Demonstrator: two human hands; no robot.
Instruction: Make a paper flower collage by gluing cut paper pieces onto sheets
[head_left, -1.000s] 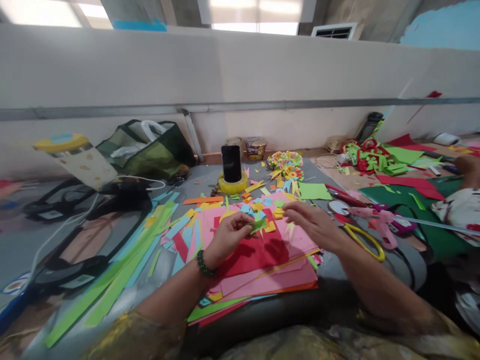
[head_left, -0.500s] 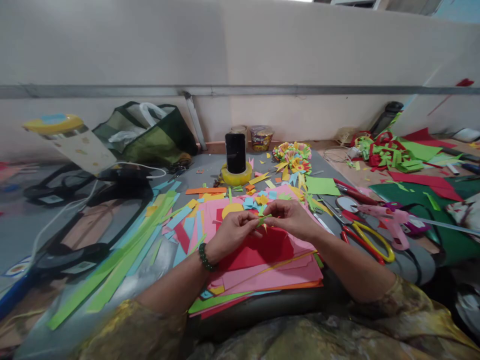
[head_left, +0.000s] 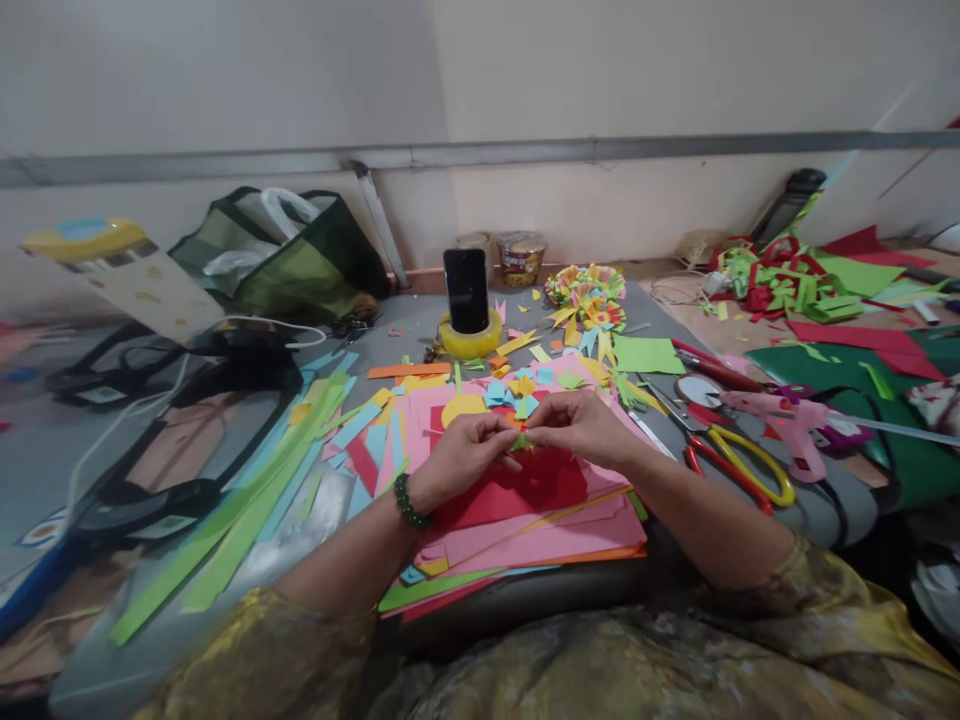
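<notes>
A small piece of green paper [head_left: 519,441] is pinched between the fingertips of both my hands. My left hand [head_left: 466,458], with a dark bead bracelet [head_left: 409,502] at its wrist, grips it from the left. From the right, my right hand [head_left: 585,430] has thumb and forefinger closed on it. Under both hands lies a red sheet [head_left: 487,505] on a stack of pink paper [head_left: 540,540]. Just beyond the fingers are a yellow paper circle [head_left: 463,408] and several small folded pieces in blue, yellow and orange. The fingers partly hide the green piece.
A phone [head_left: 466,292] leans in a yellow tape roll [head_left: 471,338]. Scissors [head_left: 739,465] and a pink glue gun [head_left: 799,430] lie at the right. Green strips [head_left: 262,520] spread at the left, near a green bag [head_left: 300,260]. Folded paper flowers [head_left: 589,295] sit at the back.
The view has tilted slightly, so the background sits a little higher. My fingertips have drawn closer together around the green paper, which now shows less.
</notes>
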